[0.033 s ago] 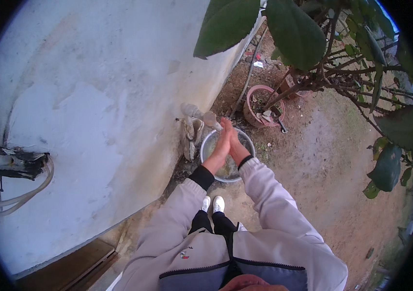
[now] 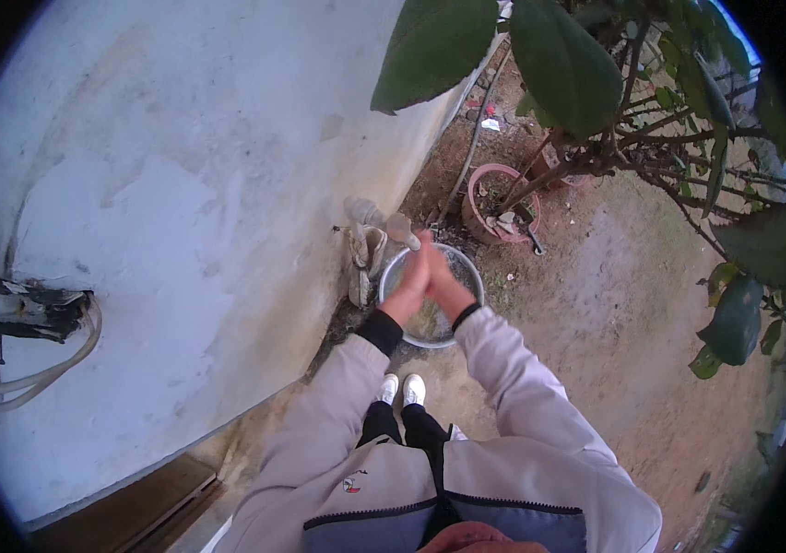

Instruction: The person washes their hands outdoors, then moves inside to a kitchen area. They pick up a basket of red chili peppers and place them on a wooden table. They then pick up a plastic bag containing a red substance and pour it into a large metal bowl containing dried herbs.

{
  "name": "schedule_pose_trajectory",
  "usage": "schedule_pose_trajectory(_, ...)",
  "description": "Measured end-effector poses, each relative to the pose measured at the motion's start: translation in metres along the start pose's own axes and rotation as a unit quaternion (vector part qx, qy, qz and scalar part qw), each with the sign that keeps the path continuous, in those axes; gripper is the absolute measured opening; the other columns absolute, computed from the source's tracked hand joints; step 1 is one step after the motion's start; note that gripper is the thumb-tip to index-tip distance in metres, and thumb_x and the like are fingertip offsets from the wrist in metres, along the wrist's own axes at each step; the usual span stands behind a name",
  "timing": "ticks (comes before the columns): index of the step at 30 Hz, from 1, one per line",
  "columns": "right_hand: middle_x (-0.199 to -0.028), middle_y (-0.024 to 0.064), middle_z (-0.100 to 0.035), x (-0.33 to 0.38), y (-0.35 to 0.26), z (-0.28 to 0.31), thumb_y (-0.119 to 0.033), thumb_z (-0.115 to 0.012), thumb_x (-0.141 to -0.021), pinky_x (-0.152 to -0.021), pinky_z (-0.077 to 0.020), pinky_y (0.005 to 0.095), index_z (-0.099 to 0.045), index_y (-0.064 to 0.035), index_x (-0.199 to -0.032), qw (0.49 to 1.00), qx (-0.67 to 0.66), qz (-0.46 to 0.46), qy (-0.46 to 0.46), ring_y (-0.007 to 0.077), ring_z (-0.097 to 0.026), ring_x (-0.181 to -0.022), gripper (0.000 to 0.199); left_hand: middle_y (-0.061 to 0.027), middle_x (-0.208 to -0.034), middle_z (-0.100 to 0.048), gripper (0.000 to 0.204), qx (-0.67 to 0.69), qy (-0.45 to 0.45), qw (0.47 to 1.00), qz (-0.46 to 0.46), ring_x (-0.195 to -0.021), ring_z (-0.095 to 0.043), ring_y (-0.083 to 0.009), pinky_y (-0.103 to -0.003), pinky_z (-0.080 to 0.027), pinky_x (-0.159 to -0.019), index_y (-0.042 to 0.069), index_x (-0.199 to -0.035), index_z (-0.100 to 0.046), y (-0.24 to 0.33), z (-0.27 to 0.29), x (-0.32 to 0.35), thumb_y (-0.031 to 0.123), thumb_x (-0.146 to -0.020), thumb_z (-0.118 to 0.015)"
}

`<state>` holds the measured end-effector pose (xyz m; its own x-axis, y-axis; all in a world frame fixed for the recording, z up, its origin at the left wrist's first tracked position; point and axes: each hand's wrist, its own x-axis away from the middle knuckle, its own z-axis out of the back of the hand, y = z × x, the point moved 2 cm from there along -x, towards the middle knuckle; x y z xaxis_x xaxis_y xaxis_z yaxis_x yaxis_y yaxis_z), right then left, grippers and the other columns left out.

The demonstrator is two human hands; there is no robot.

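My left hand and my right hand are pressed together, palm against palm, just below the mouth of a pale tap on the wall. Their fingers look slightly blurred and seem to lie flat against each other; I can make out no object between them. Underneath is a round metal basin with a light rim, partly covered by my hands and wrists. What the basin holds is hard to make out.
A dirty cloth or glove-like thing hangs by the tap on the white wall. Behind the basin stands a pink plant pot, with leafy branches reaching overhead. A hose runs along the wall. Bare soil spreads to the right.
My hands have shifted slightly toward me and rubbed against each other, with the fingertips drawn lower below the tap. The basin and tap stay put.
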<state>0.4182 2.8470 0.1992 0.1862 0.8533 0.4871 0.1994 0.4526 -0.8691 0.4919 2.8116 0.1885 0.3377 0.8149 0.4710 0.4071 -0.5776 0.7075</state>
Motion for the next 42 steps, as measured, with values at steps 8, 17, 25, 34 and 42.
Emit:
schedule_pose_trajectory(8, -0.11, 0.0067, -0.064, 0.005, -0.011, -0.002, -0.038, -0.048, -0.098, -0.078, -0.0487, 0.035, -0.06, -0.0036, -0.124, 0.985, -0.171, -0.026, 0.016, 0.0174, -0.06, -0.096, 0.045, -0.0034, -0.097, -0.064, 0.04, -0.135, 0.019, 0.977, -0.164, -0.085, -0.057, -0.0148, -0.032, -0.046, -0.074, 0.004, -0.115, -0.062, -0.003, -0.02, 0.0, 0.039, -0.098, -0.049)
schedule_pose_trajectory(17, -0.087, 0.0016, -0.062, -0.035, 0.02, 0.014, -0.022, -0.048, -0.102, -0.063, -0.0483, 0.0285, -0.061, -0.0081, -0.101, 0.867, -0.435, 0.017, -0.243, 0.0145, -0.06, -0.076, 0.019, -0.0115, -0.089, -0.067, 0.017, 0.1, -0.073, 0.99, 0.068, -0.091, -0.069, -0.025, -0.035, -0.055, -0.075, 0.002, -0.092, -0.061, 0.003, -0.014, -0.006, 0.019, -0.091, -0.058)
schedule_pose_trajectory(25, -0.1, 0.0083, -0.067, -0.01, 0.001, 0.005, -0.006, -0.05, -0.094, -0.087, -0.0492, 0.0306, -0.065, -0.0018, -0.105, 0.979, 0.049, 0.189, 0.051, 0.0261, -0.064, -0.1, 0.019, -0.0125, -0.087, -0.066, 0.026, 0.046, 0.098, 0.988, -0.109, -0.082, -0.064, -0.0238, -0.036, -0.053, -0.078, 0.002, -0.087, -0.061, -0.001, -0.016, -0.015, 0.027, -0.094, -0.06)
schedule_pose_trajectory(34, -0.097, 0.0089, -0.068, 0.03, -0.021, -0.01, -0.003, -0.052, -0.085, -0.097, -0.0464, 0.0374, -0.069, -0.0016, -0.086, 0.96, 0.059, 0.273, 0.025, 0.0238, -0.061, -0.109, 0.017, -0.0139, -0.089, -0.063, 0.026, 0.294, -0.076, 0.952, 0.039, -0.084, -0.062, -0.031, -0.043, -0.052, -0.086, 0.006, -0.093, -0.058, 0.008, -0.014, 0.011, 0.029, -0.098, -0.046)
schedule_pose_trajectory(42, -0.086, 0.0071, -0.068, -0.003, -0.051, 0.04, -0.018, -0.055, -0.085, -0.081, -0.0498, 0.0366, -0.068, -0.0068, -0.083, 0.958, 0.139, 0.247, -0.035, 0.0233, -0.065, -0.085, 0.017, -0.0125, -0.115, -0.06, 0.021, -0.416, -0.154, 0.892, -0.089, -0.105, -0.059, -0.0248, -0.035, -0.047, -0.092, 0.006, -0.11, -0.054, -0.005, -0.021, -0.011, 0.022, -0.098, -0.046)
